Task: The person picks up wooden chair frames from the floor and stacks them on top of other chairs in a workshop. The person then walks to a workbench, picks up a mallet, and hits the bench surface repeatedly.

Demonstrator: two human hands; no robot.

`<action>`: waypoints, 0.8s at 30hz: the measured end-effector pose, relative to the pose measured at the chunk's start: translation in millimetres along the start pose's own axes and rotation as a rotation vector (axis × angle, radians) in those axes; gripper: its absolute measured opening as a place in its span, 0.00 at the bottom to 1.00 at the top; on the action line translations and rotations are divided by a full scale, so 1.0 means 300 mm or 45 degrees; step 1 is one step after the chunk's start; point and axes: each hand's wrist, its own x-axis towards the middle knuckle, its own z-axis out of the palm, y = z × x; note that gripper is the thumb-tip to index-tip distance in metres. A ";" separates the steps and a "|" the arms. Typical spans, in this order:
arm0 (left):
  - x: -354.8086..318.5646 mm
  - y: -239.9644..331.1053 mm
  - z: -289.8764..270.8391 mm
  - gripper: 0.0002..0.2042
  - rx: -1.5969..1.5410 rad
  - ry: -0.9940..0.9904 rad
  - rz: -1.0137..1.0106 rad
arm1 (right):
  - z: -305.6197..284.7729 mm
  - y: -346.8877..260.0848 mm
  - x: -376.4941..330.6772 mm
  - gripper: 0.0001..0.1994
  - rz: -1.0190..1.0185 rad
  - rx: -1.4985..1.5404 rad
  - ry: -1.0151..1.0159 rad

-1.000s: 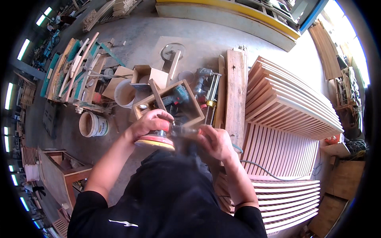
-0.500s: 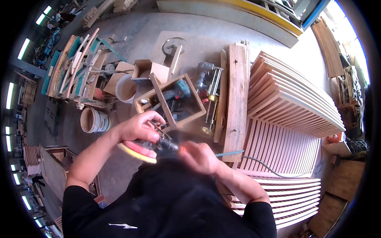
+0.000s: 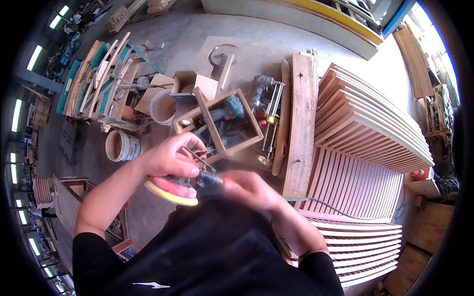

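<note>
The sander [image 3: 170,191] was held in the air before the person's black shirt [image 3: 197,251], just short of the toolbox's near edge in the view. Its round pad, red above and yellow along the rim, was tilted, the right side lower than the left. The left hand [image 3: 173,159] gripped the sander from above, thumb along the top and fingers bent over the body, near a thin lever. A dark metal fitting [image 3: 212,179] stuck out of the sander to the right, and the right hand [image 3: 251,189] was closed on its far end. Orange showed at those fingers, but blur hid what it belonged to.

Beyond the hands was the toolbox [image 3: 245,144], wooden and open, with a bar running across it from the far edge to the near edge. A teal drill [image 3: 233,107] lay by its far edge, and a small white thing sat near its left corner. Outside its right corner lay a long metal gun [image 3: 272,126] with a yellow collar, and next to that a plank [image 3: 301,126]. Past the toolbox's far left edge were a carton [image 3: 186,84] and a pail [image 3: 163,106]; a white bucket [image 3: 123,146] lay tipped on the floor [image 3: 173,29] nearer the person. To the plank's right were slatted panels [image 3: 373,126], several of them stacked, with a thin hose [image 3: 340,213] lying across the lower ones.
</note>
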 end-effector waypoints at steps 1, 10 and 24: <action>0.053 0.008 -0.002 0.36 0.011 -0.016 0.040 | -0.043 -0.007 0.003 0.28 0.010 -0.087 0.003; 0.108 -0.136 0.029 0.48 -0.146 -0.079 0.086 | 0.080 0.024 0.145 0.41 -0.182 -0.191 0.139; 0.156 -0.163 0.192 0.20 -0.014 0.255 0.283 | -0.030 0.078 0.012 0.26 0.119 1.079 0.303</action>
